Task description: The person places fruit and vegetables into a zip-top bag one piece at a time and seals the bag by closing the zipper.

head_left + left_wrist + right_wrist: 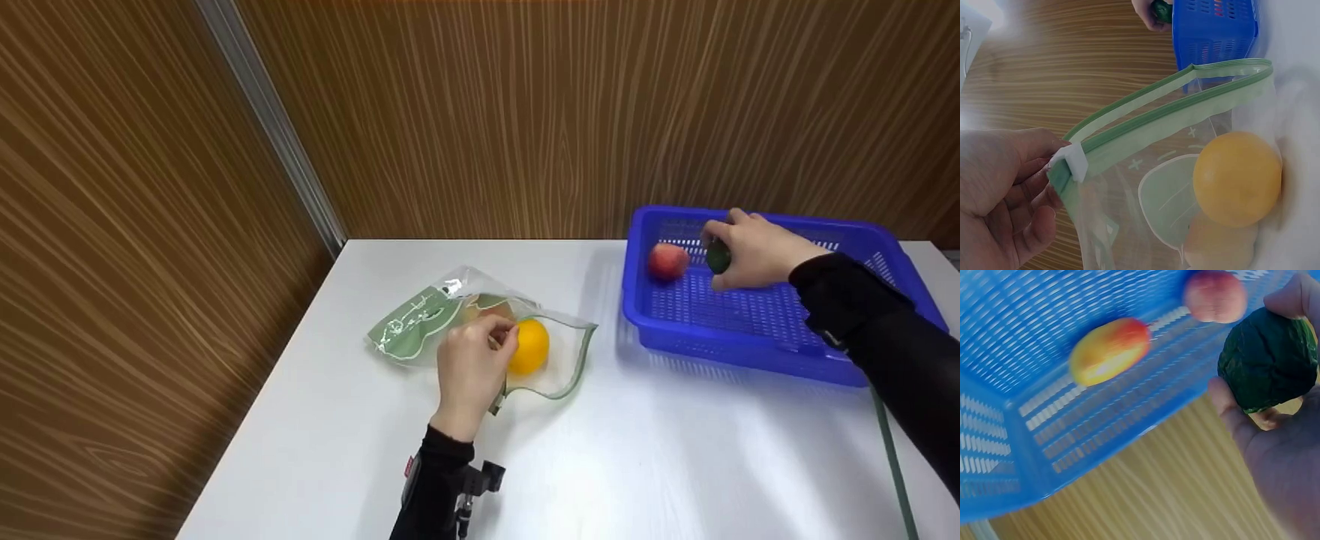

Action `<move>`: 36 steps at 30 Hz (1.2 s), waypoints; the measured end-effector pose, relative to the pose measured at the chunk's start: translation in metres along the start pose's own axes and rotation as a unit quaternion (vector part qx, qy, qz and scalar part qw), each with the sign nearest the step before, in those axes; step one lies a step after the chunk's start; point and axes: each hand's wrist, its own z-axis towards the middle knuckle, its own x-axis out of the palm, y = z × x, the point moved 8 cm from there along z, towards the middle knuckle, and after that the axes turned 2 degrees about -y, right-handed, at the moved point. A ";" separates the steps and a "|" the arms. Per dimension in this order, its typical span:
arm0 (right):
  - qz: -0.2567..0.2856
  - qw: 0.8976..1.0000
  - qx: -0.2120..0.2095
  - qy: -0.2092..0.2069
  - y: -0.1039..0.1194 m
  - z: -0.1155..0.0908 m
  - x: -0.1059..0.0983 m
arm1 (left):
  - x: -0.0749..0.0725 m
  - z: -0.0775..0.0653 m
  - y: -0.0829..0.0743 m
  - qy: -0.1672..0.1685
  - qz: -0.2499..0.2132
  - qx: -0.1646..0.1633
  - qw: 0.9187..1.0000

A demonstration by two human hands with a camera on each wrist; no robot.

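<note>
My left hand (471,367) pinches the corner of a clear zip bag (411,324) by the white slider (1076,161) at the end of its green zip edge. The bag lies on its side with the mouth parted toward the right. Inside are an orange (532,346) and a paler peach-coloured fruit (1221,242), partly hidden behind it. Over the blue basket (712,343), my right hand (761,251) grips a dark green, creased, rounded fruit (1268,360) between thumb and fingers. A reddish peach (667,262) sits in the basket's left end, beside that hand.
A yellow-red mango (1111,352) also lies in the basket, hidden from the head view. The basket stands at the right of the white table (600,465). Wood-grain panels (480,120) rise behind and at left. A green strip (892,457) runs down the right side.
</note>
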 end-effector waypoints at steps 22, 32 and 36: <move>0.101 0.967 -0.104 -0.210 0.127 -0.054 -0.041 | 0.002 0.004 0.005 -0.002 0.003 -0.001 1.000; 0.161 0.947 -0.139 -0.239 0.170 -0.058 -0.015 | 0.004 0.005 0.009 -0.002 -0.002 -0.004 1.000; 0.181 0.943 -0.135 -0.244 0.176 -0.057 -0.004 | 0.005 0.006 0.009 -0.002 -0.004 -0.007 1.000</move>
